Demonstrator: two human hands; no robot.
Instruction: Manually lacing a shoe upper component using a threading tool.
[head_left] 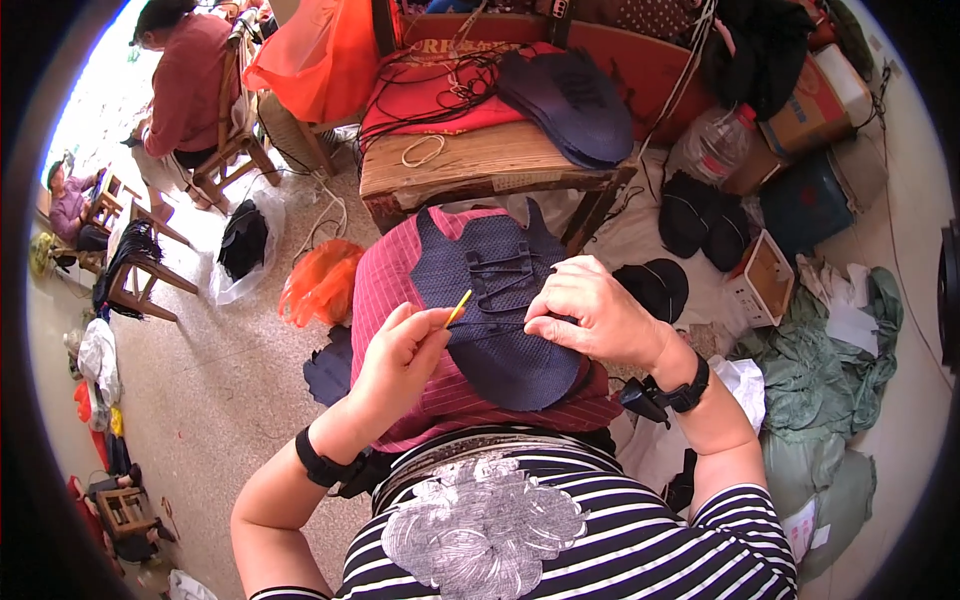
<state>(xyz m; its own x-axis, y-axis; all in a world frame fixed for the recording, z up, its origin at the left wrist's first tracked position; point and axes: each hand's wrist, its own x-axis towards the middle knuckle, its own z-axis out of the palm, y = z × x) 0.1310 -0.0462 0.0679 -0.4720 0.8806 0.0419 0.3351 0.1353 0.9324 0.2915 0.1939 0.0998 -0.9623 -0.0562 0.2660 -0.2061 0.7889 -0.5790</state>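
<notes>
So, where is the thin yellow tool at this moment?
In the head view, the thin yellow tool is pinched in the left hand, left of centre, its tip at the dark blue fabric piece on the lap.

Right hand (590,315) covers part of the dark blue shoe upper (500,300); what its fingers (548,325) pinch is hidden beneath them. The yellow tool (458,307) in the left hand (400,355) shows only its tip; its kind is too small to tell. The wooden tabletop (480,160) is partly buried under red cloth (430,95). Seated person (185,80) at upper left: hands out of sight. Fisheye rim blacks out all corners.
</notes>
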